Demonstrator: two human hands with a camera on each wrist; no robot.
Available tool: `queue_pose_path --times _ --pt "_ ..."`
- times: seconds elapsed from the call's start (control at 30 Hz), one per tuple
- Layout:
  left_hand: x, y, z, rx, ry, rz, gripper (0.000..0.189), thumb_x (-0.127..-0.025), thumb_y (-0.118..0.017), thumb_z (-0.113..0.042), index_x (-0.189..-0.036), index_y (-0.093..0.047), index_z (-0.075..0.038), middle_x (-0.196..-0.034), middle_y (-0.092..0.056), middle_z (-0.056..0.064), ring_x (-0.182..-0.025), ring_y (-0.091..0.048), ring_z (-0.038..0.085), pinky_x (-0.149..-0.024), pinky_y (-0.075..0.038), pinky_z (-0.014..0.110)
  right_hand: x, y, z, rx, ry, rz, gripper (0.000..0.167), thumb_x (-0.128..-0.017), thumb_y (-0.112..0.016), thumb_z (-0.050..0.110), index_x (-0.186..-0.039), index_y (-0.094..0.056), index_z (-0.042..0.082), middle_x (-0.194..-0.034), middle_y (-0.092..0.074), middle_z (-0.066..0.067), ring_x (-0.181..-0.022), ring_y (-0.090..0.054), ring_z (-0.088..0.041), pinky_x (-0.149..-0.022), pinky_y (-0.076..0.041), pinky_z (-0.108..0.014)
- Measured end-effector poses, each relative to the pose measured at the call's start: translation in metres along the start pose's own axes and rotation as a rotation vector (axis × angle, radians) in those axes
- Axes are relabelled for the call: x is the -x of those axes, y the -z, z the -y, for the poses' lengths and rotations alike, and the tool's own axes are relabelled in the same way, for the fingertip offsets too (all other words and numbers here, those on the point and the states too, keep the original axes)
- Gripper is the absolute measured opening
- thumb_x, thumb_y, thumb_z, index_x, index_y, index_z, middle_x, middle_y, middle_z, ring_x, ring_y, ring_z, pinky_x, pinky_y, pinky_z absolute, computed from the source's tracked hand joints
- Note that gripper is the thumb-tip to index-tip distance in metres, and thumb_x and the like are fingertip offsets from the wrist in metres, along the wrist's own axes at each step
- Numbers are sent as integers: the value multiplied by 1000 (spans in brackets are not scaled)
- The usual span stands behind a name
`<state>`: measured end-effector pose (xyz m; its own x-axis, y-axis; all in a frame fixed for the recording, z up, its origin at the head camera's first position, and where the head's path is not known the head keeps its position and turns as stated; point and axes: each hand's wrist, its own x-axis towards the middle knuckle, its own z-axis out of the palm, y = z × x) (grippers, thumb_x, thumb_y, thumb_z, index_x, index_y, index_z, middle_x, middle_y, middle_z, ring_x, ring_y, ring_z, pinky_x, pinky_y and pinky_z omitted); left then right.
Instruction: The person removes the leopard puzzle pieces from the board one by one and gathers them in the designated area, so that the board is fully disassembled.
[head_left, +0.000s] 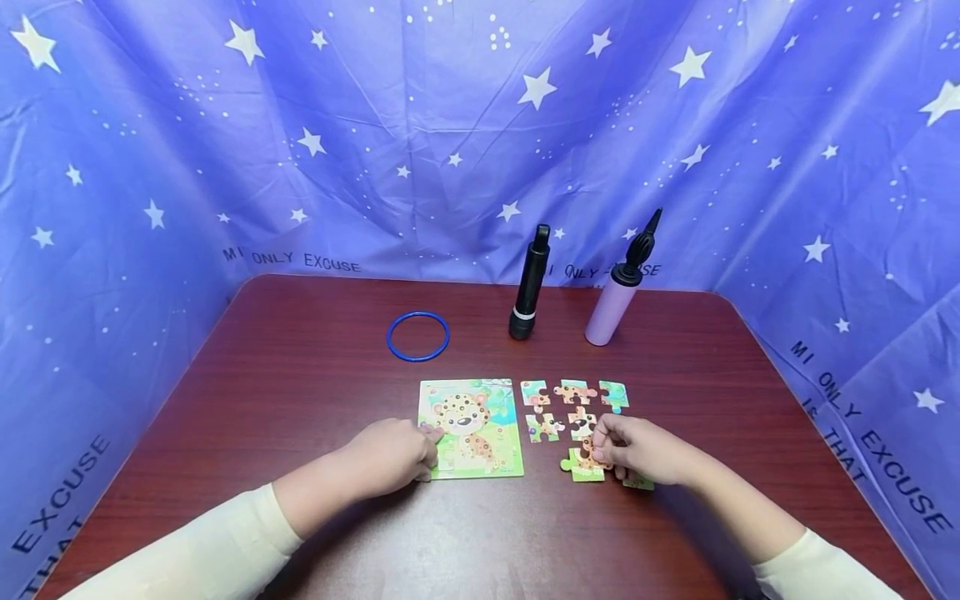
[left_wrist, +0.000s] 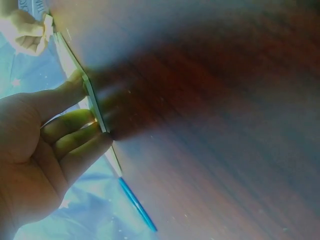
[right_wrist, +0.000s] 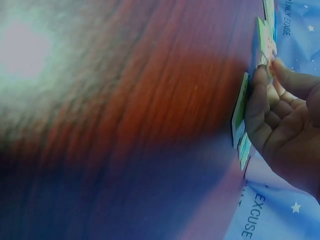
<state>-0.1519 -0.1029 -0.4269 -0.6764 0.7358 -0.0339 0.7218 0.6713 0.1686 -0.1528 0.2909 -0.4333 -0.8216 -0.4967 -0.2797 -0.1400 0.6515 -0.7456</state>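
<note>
A square puzzle board (head_left: 510, 454) printed with a spotted leopard cub lies mid-table. My left hand (head_left: 393, 450) rests at its left side, index finger touching the printed face. In the left wrist view, the thumb and other fingers of that hand (left_wrist: 65, 145) meet the board's edge (left_wrist: 95, 102). My right hand (head_left: 648, 450) pinches an orange spotted puzzle piece (head_left: 587, 447) between thumb and index finger, low over the loose pieces. A green-edged piece (head_left: 588, 475) lies just below it. Another piece (head_left: 639, 483) is partly hidden under the hand.
Several more pieces, including a blue-green one (head_left: 613, 393), lie in rows right of the board. Behind them stand a black flashlight-shaped cylinder (head_left: 531, 283) and a purple hand pump (head_left: 613, 308). A blue ring (head_left: 389, 337) lies back left. Starry blue cloth (head_left: 405, 167) surrounds the table.
</note>
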Motion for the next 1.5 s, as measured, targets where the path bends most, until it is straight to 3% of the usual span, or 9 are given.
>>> queue_pose_path --times 0.37,0.5,0.6,0.73,0.87,1.03,1.37,1.43,1.5 --pt "0 -2 0 -2 -10 -8 15 -78 -78 -28 -68 -67 -26 -126 -67 4 -101 -71 24 -70 -57 40 0 -2 0 333 -11 -140 14 -92 -68 23 -85 -56 18 -71 -54 10 -59 -47 -2 -57 -42 -22" --pt "-1 -4 1 4 -18 -21 18 -79 -78 -28 -66 -65 -26 -126 -67 3 -103 -71 21 -69 -57 38 0 -3 1 367 -13 -149 15 -90 -69 20 -84 -56 19 -68 -54 11 -58 -46 -1 -55 -41 -22" --pt "-1 -5 2 1 -16 -48 19 -76 -80 -29 -66 -64 -26 -122 -69 2 -93 -73 20 -62 -55 36 0 -3 1 376 -7 -150 16 -89 -70 19 -83 -55 19 -67 -53 12 -57 -45 -1 -54 -40 -21" --pt "-1 -6 1 8 10 -74 23 -74 -82 -30 -73 -60 -22 -91 -74 -5 -62 -62 13 -52 -47 31 0 -3 1 381 7 -153 17 -89 -70 20 -83 -54 19 -67 -51 12 -56 -44 -1 -54 -39 -21" --pt "-1 -4 -2 24 49 -74 32 -73 -83 -29 -84 -55 -18 -71 -52 -13 -56 -46 8 -50 -41 28 1 -2 5 371 10 -160 17 -91 -68 22 -82 -54 21 -67 -50 12 -56 -43 0 -53 -39 -21" --pt "-1 -4 -5 25 72 -87 41 -70 -84 -29 -96 -54 -17 -74 -50 -14 -57 -47 9 -51 -43 29 -4 2 15 372 16 -186 16 -95 -64 28 -82 -55 23 -66 -49 12 -58 -43 -1 -55 -38 -21" --pt "0 -7 -3 46 59 -108 46 -70 -85 -29 -100 -51 -18 -80 -54 -13 -57 -48 8 -51 -43 27 -28 -6 48 383 64 -152 17 -96 -62 31 -82 -55 25 -65 -49 12 -55 -45 -3 -54 -41 -23" --pt "0 -7 -2 42 74 -108 51 -70 -85 -29 -107 -52 -18 -90 -62 -10 -62 -56 10 -55 -48 29 -36 -11 55 377 85 -144 15 -96 -62 30 -83 -55 26 -66 -50 12 -56 -47 -3 -55 -42 -23" --pt "-1 -7 -2 39 100 -102 59 -70 -86 -31 -116 -52 -16 -108 -67 -2 -78 -67 16 -64 -55 33 -44 -18 62 356 104 -130 13 -96 -63 30 -86 -56 27 -69 -53 13 -58 -49 -3 -57 -44 -23"
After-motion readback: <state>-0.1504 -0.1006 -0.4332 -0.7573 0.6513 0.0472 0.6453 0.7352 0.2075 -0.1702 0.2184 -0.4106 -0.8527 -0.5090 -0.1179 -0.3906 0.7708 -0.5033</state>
